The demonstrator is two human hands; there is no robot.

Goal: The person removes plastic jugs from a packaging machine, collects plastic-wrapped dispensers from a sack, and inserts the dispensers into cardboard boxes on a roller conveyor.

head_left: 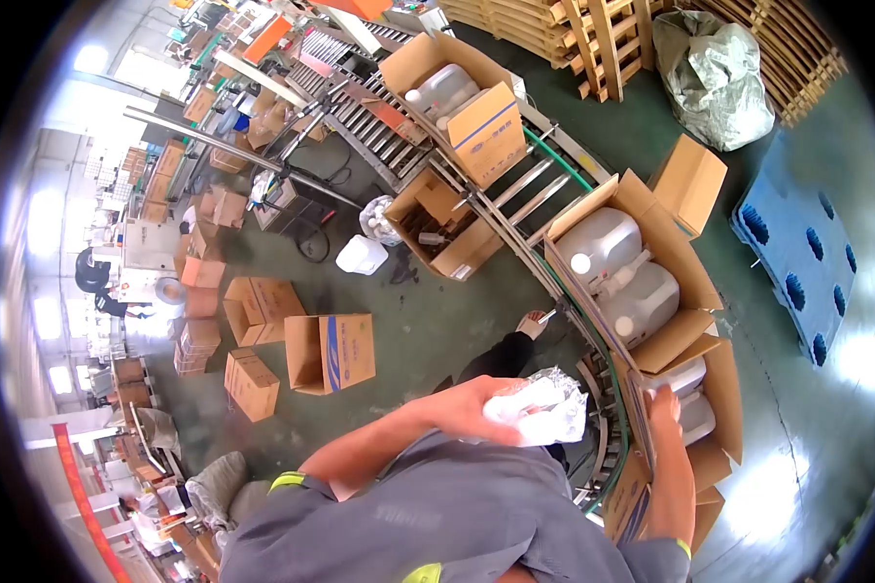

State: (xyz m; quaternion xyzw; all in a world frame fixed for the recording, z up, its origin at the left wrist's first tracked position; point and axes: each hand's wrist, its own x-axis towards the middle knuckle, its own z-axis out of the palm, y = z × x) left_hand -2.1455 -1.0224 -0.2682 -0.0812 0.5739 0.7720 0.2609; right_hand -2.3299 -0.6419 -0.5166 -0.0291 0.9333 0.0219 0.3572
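My left hand is closed around a crumpled bundle of white, shiny plastic film, held in front of my body. On the right, my right hand is at the near side of an open cardboard box, its fingers over the box's edge. Inside that box are translucent plastic jugs, partly covered by my hand and the flaps. Just beyond it, another open box holds two translucent jugs with white caps and a small clear object between them.
The boxes sit on a curved roller conveyor. Farther along it stands another box with jugs. Empty cartons lie on the floor to the left. A blue plastic pallet and wooden pallets are at right and back.
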